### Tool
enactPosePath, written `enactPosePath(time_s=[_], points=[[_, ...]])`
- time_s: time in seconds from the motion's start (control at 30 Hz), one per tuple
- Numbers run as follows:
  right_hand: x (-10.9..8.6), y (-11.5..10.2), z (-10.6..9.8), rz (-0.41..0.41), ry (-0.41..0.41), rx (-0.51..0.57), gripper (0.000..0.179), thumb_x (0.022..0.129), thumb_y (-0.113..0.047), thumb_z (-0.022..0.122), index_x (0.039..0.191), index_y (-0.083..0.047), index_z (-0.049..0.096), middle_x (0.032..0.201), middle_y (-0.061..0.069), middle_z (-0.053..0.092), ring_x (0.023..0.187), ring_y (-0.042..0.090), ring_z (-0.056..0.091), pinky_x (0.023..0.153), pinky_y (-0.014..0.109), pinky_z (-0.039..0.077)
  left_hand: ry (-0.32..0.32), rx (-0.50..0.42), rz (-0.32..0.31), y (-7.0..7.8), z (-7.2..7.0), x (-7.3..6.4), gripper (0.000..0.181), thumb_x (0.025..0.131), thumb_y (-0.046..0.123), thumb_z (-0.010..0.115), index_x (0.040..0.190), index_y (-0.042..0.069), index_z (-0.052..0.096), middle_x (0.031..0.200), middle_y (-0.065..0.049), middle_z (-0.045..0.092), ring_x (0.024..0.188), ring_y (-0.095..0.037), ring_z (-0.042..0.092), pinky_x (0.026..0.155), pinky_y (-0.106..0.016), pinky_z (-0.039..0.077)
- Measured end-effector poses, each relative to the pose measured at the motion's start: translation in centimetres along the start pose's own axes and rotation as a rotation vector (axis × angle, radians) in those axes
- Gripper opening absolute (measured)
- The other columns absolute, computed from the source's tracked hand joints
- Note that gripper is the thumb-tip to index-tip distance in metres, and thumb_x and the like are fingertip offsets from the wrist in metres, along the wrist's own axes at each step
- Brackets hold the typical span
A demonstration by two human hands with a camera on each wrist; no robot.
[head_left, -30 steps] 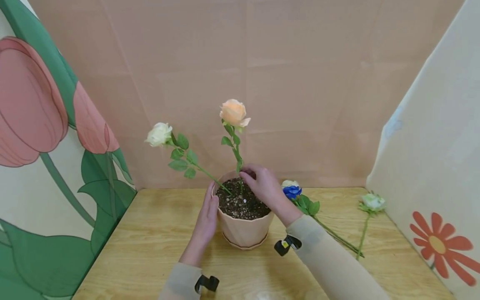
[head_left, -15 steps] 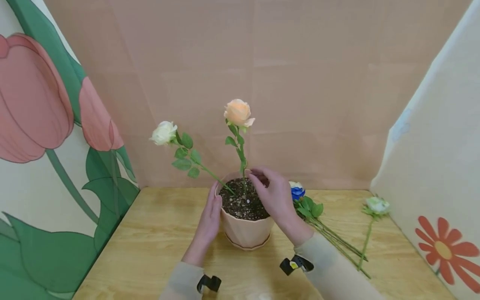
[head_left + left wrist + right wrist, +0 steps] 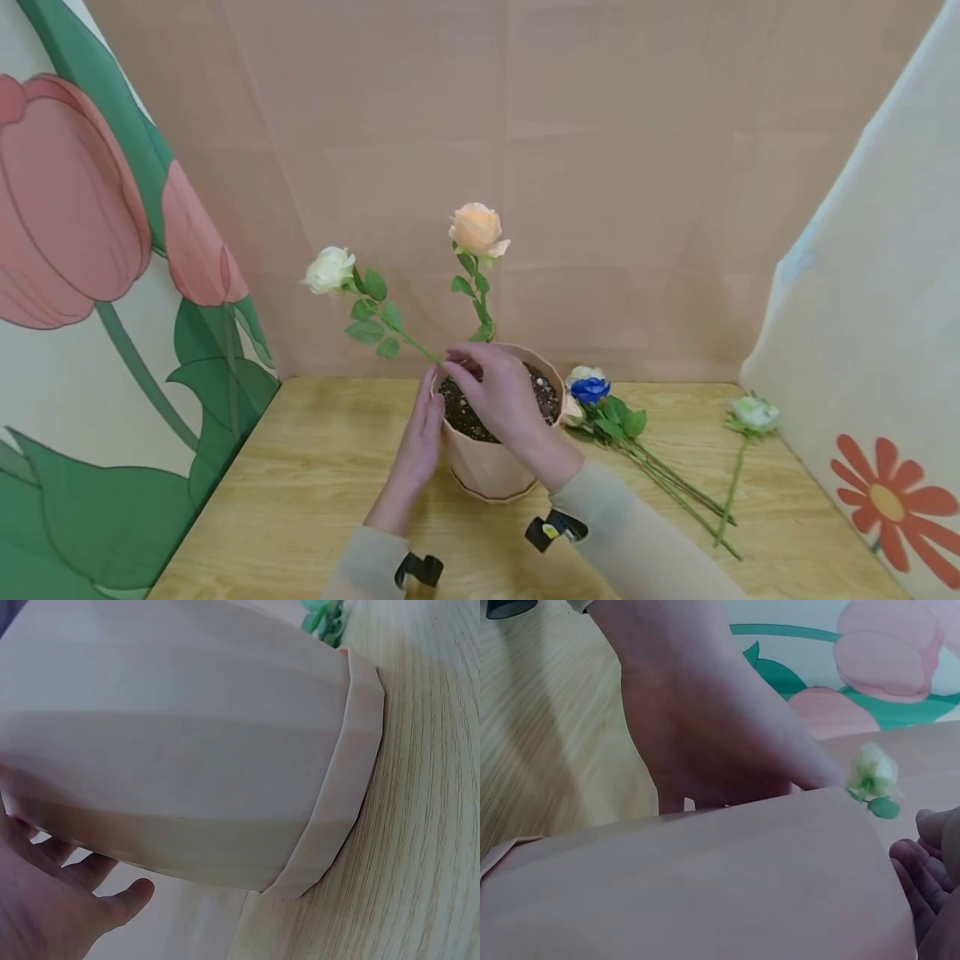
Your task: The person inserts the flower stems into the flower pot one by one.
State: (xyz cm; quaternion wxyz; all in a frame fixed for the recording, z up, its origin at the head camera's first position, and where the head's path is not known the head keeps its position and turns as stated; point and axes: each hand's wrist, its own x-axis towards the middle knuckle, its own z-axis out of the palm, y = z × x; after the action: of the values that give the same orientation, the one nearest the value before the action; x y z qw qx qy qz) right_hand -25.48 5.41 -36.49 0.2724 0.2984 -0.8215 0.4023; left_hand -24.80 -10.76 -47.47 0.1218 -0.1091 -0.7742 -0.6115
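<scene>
Beige long sleeves (image 3: pixel 645 533) — a black wrist camera (image 3: pixel 426 571) at each cuff (image 3: pixel 378 554), the right marked yellow.

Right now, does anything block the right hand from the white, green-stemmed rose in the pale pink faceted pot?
Nothing visible does. The right hand is at the rose's stem; the left hand rests against the pot's side.

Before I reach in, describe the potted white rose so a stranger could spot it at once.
On the wooden table stands a pale pink pot of dark soil. Out over its left side leans the white rose, green leaves along its stem. Its colour and slant set it apart from the nearly upright peach rose.
</scene>
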Motion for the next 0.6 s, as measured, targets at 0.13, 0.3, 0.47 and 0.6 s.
enactPosePath(time_s=[0.13, 0.3, 0.47, 0.6], points=[[0.8, 0.0, 1.1, 0.059, -0.047, 0.016, 0.023, 0.105, -0.017, 0.079, 0.126, -0.006, 0.081, 0.109, 0.006, 0.082, 0.090, 0.016, 0.078, 0.080, 0.031, 0.065, 0.009, 0.008, 0.003, -0.1, 0.0, 0.0, 0.060, 0.122, 0.042, 0.031, 0.179, 0.025, 0.020, 0.182, -0.011, 0.023, 0.164, -0.041, 0.024, 0.131, -0.067, 0.021], [1.8, -0.1, 2.5, 0.125, -0.133, 0.011, 0.028, 0.108, -0.022, 0.076, 0.132, -0.008, 0.079, 0.118, 0.004, 0.082, 0.096, 0.018, 0.079, 0.082, 0.036, 0.066, -0.010, 0.007, 0.006, -0.3, -0.1, 0.1, 0.064, 0.121, 0.049, 0.031, 0.179, 0.027, 0.015, 0.182, -0.010, 0.020, 0.166, -0.039, 0.021, 0.132, -0.066, 0.021], [2.9, -0.4, 3.3, 0.158, -0.187, 0.021, 0.032, 0.110, -0.027, 0.073, 0.135, -0.008, 0.078, 0.121, 0.005, 0.081, 0.095, 0.018, 0.079, 0.077, 0.036, 0.066, -0.028, 0.006, 0.003, -0.2, -0.1, 0.0, 0.065, 0.121, 0.051, 0.030, 0.180, 0.028, 0.013, 0.183, -0.009, 0.019, 0.166, -0.040, 0.020, 0.131, -0.069, 0.020], [3.6, -0.5, 3.7, 0.198, -0.229, 0.016, 0.036, 0.111, -0.030, 0.071, 0.140, -0.008, 0.075, 0.126, 0.006, 0.079, 0.095, 0.017, 0.077, 0.076, 0.035, 0.065, -0.038, -0.005, 0.023, -0.1, -0.1, -0.2, 0.066, 0.120, 0.055, 0.029, 0.179, 0.034, 0.011, 0.182, -0.013, 0.022, 0.163, -0.046, 0.025, 0.127, -0.075, 0.023]])
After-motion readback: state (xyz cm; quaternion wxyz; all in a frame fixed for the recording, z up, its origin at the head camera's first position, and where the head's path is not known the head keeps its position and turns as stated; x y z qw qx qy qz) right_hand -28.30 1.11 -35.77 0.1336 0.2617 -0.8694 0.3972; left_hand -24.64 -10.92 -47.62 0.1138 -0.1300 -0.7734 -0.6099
